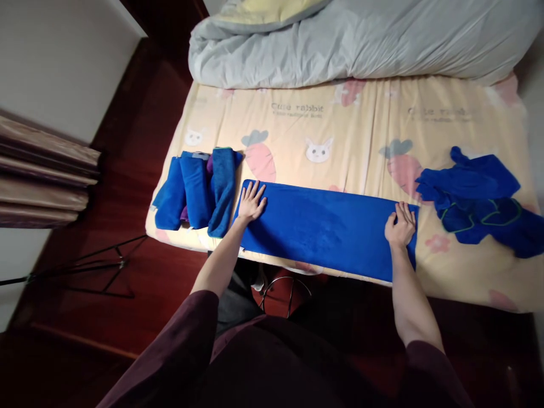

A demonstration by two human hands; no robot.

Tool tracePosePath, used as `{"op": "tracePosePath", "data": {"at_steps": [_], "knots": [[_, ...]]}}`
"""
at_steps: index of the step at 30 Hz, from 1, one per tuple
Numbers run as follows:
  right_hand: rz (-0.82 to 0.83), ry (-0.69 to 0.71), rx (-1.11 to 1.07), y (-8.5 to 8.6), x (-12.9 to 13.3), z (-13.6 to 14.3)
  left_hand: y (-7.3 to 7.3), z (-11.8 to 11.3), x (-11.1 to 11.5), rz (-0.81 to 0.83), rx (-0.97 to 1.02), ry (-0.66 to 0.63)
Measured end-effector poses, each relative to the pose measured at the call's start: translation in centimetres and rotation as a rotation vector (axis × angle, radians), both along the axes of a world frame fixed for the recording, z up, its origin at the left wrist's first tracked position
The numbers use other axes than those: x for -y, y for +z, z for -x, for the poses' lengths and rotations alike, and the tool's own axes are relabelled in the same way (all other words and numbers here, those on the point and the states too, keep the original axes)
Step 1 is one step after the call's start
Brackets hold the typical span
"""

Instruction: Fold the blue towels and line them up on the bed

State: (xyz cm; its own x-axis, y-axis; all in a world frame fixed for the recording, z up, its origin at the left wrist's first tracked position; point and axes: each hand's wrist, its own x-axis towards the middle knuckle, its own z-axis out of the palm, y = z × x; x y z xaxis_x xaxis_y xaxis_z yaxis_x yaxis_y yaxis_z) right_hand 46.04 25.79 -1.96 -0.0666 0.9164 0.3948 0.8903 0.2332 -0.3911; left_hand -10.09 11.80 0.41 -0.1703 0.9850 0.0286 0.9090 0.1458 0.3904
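Note:
A blue towel [318,226], folded into a long flat strip, lies along the front edge of the bed. My left hand [251,203] rests flat on its left end, fingers spread. At the right end, my right hand [400,225] presses on the towel with its fingers bent inward, close to the short edge. Just left of the strip are several rolled or folded blue towels [196,190], set side by side, with bits of purple showing between them. Crumpled blue towels [471,173] lie to the right, one with green edging.
The bed has a cream sheet [289,136] printed with rabbits and carrots. A grey quilt [323,45] is bunched along its far side. On the dark red floor at left stands a black tripod leg set [121,263], near a curtain [42,175].

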Motion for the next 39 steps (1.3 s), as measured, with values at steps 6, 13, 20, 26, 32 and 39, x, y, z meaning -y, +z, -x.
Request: {"op": "tracePosePath", "data": {"at_steps": [6,13,20,26,32,39], "knots": [[0.033,-0.01,0.028,0.2,-0.1,0.1,-0.5,2.8,-0.9,0.001,0.02,-0.025],[0.03,-0.004,0.028,0.0,-0.1,0.0,-0.9,5.8,-2.8,-0.054,0.11,0.008],[0.048,-0.022,0.04,0.3,0.0,0.1,-0.4,7.0,-4.7,-0.195,0.171,0.192],[0.064,-0.02,0.068,0.5,0.1,0.1,-1.1,9.1,-6.8,-0.215,0.245,0.223],[0.059,-0.027,0.074,0.4,0.1,0.1,-0.5,8.0,-6.6,-0.222,0.22,0.257],[0.106,-0.041,0.074,0.9,0.2,0.5,1.0,0.1,-1.3,-0.104,0.006,0.018]]}}
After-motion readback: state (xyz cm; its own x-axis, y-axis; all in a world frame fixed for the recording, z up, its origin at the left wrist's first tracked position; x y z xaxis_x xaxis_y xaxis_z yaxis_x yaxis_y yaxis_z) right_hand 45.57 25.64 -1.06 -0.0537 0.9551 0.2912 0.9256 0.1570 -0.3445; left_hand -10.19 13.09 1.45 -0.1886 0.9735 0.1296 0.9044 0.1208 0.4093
